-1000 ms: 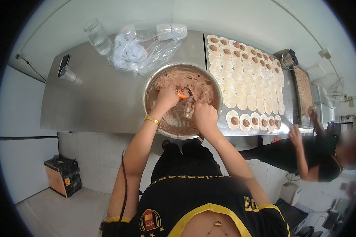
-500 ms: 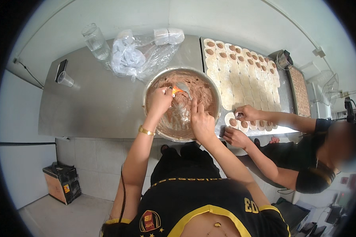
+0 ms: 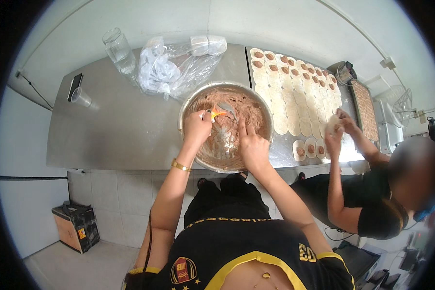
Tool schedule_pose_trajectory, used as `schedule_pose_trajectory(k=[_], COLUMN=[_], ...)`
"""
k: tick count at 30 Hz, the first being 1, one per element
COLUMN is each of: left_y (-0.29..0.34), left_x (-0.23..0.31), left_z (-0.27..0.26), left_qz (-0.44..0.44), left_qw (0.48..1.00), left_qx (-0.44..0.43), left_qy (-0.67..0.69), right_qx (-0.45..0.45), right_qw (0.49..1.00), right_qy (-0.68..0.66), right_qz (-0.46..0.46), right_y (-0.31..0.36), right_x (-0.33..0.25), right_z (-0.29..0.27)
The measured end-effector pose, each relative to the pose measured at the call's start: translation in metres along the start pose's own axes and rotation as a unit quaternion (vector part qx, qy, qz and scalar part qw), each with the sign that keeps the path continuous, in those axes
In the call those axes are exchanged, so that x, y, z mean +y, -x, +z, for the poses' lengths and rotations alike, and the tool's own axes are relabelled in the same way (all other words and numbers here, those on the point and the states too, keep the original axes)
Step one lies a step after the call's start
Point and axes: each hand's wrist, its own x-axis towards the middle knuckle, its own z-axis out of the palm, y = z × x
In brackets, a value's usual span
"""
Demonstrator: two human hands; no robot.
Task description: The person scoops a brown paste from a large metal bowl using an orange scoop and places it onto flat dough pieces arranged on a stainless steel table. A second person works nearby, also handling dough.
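A large metal bowl [image 3: 189, 102] of brown minced filling stands at the steel counter's front edge. My left hand [image 3: 196, 129] is inside it, closed on a spoon with an orange handle [image 3: 217, 114]; its metal head lies in the filling. My right hand [image 3: 253, 147] rests in the bowl's right half, fingers bent, one finger pressed into the filling. It holds nothing that I can make out. A gold bangle sits on my left wrist.
Rows of round dough wrappers [image 3: 295, 101], some topped with filling, cover the counter's right part. A co-worker's hands [image 3: 337, 130] fold one there. Crumpled plastic bags [image 3: 165, 67], a glass jar [image 3: 120, 49], a plastic cup [image 3: 81, 97] and a phone [image 3: 75, 86] lie to the left. A cardboard box [image 3: 75, 227] stands on the floor.
My right hand moved from the bowl's middle to its right side. The co-worker's hands rose from the front wrappers and now hold one above the counter.
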Motion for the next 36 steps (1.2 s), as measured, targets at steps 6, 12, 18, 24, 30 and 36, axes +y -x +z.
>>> schedule_pose_trajectory(k=[6,12,18,24,30,36], left_y=[0.001,0.012,0.017,0.023,0.012,-0.002], left_x=[0.006,0.016,0.011,0.007,0.010,0.007], left_z=[0.000,-0.009,-0.025,-0.015,-0.003,-0.011], left_qz=[0.036,-0.049,0.002,0.226,0.192,-0.008], left_qw=[0.997,0.994,0.998,0.959,0.961,1.000], left_qx=[0.027,-0.009,-0.011,-0.033,0.039,-0.021], left_qy=[-0.060,0.095,0.068,-0.168,-0.194,0.006], right_qx=[0.010,-0.019,-0.106,-0.110,-0.054,-0.006], right_qw=[0.995,0.999,0.964,0.970,0.998,0.999], right_qy=[0.081,0.044,-0.194,-0.199,-0.012,0.042], right_qz=[-0.050,-0.022,0.148,0.091,0.029,-0.002], right_y=[0.002,0.004,-0.022,-0.033,-0.007,0.006], right_x=[-0.011,-0.007,0.024,0.020,-0.024,-0.024], right_z=[-0.006,0.005,0.006,0.000,-0.003,0.007])
